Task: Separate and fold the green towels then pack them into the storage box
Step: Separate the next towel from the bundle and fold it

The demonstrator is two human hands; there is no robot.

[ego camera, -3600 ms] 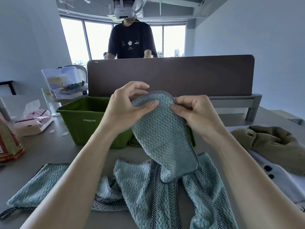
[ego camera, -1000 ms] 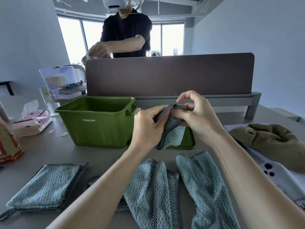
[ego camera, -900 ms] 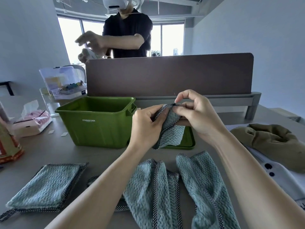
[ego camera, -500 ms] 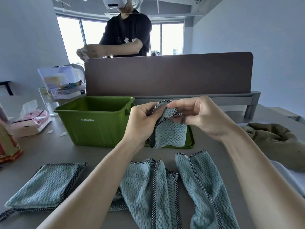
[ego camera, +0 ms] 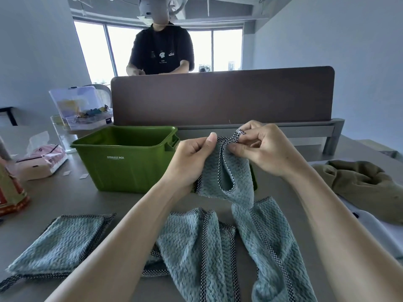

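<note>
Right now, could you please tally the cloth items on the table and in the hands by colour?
Teal towels: 4 (held towel, folded towel, middle towel, right towel)
Olive-brown cloth: 1
White garment: 1
Total: 6

Bright daylight from rear windows (ego camera: 122, 51), overexposed; soft shadows on table (ego camera: 65, 192); wide-angle bending at edges.
</note>
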